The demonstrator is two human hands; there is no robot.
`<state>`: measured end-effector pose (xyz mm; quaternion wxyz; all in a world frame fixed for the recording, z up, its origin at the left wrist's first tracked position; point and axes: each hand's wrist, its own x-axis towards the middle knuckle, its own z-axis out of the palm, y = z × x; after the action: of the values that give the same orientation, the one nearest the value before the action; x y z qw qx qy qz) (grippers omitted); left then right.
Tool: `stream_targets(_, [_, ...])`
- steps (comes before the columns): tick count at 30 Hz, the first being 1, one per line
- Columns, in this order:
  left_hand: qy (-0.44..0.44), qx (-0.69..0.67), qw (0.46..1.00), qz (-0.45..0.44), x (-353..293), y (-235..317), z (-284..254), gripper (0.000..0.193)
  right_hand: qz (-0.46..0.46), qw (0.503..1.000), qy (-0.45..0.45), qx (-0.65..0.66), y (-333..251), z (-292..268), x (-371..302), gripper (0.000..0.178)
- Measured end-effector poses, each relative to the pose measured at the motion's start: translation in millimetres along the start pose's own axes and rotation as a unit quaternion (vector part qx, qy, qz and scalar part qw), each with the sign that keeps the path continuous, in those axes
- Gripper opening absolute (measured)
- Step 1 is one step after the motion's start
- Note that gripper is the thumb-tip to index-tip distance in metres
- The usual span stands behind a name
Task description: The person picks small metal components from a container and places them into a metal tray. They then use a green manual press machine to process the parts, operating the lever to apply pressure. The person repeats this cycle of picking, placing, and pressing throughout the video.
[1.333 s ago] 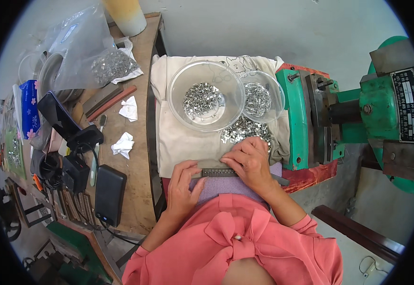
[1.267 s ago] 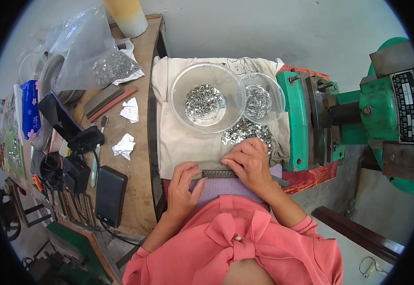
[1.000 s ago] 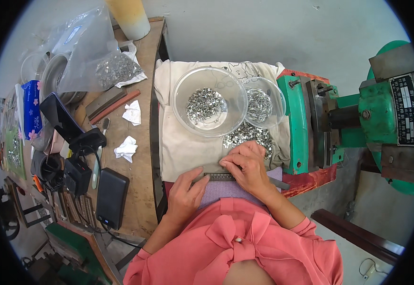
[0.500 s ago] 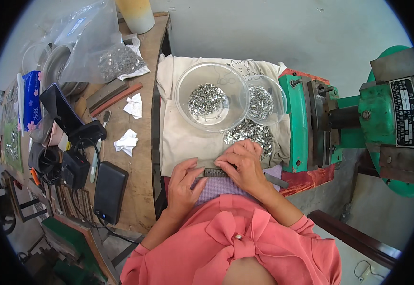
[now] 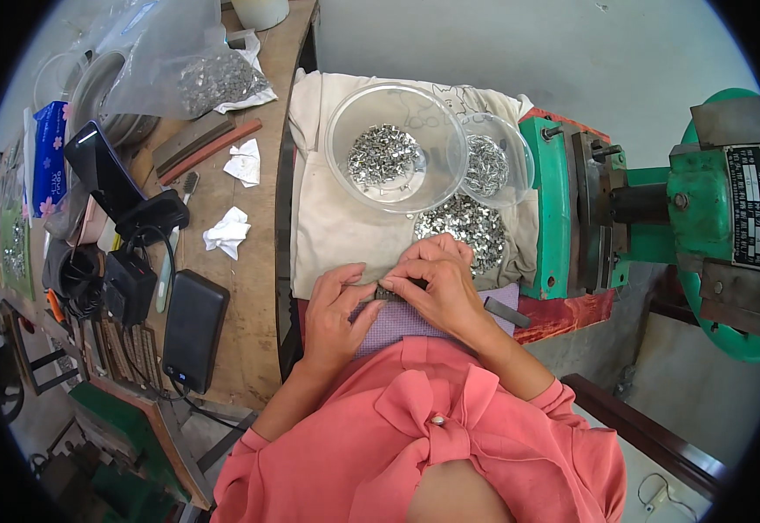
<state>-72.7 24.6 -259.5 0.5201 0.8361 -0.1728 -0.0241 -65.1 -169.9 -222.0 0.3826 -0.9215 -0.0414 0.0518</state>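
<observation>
A short dark slotted metal bar lies over the purple cloth, just in front of my body. My left hand closes its fingers about the bar's left end, with the thumb on the near side. Bent over the rest of the bar, my right hand pinches its thumb and fingertips close to my left fingertips. Whatever it pinches is too small or hidden to make out. Beyond the right hand, a loose pile of small shiny metal pieces rests on the beige cloth.
A large clear tub and a smaller one hold metal pieces. A green machine stands at the right. On the wooden table to the left are a power bank, a phone and crumpled tissues.
My right fingertips have shifted left along the slotted bar, closer to my left fingertips, covering more of it. The whole scene sits slightly higher in view.
</observation>
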Motion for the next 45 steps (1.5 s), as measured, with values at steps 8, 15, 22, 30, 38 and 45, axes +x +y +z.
stream_targets(8, [0.001, -0.001, 1.0, -0.004, 1, 2, 0, 0.026, 0.0, 1.0, 0.016, -0.004, 0, 6, -1, 0.013])
stream_targets(15, [0.002, -0.002, 1.0, -0.008, 0, 2, 0, 0.025, 0.004, 0.999, 0.041, -0.035, -3, 11, -4, 0.012])
stream_targets(22, [0.005, 0.008, 1.0, 0.001, 1, 3, 0, 0.025, -0.002, 1.0, 0.023, -0.019, 2, 8, -6, 0.01])
stream_targets(30, [0.0, -0.002, 1.0, -0.005, 2, 4, 0, 0.024, -0.004, 0.999, 0.02, -0.037, -2, 7, -4, 0.011])
stream_targets(38, [0.001, -0.004, 1.0, -0.002, 2, 3, 0, 0.024, -0.002, 0.999, 0.024, -0.035, -3, 7, -4, 0.012])
stream_targets(45, [0.002, -0.003, 1.0, -0.005, 2, 4, -1, 0.025, -0.008, 0.999, 0.015, -0.04, 0, 4, -5, 0.013])
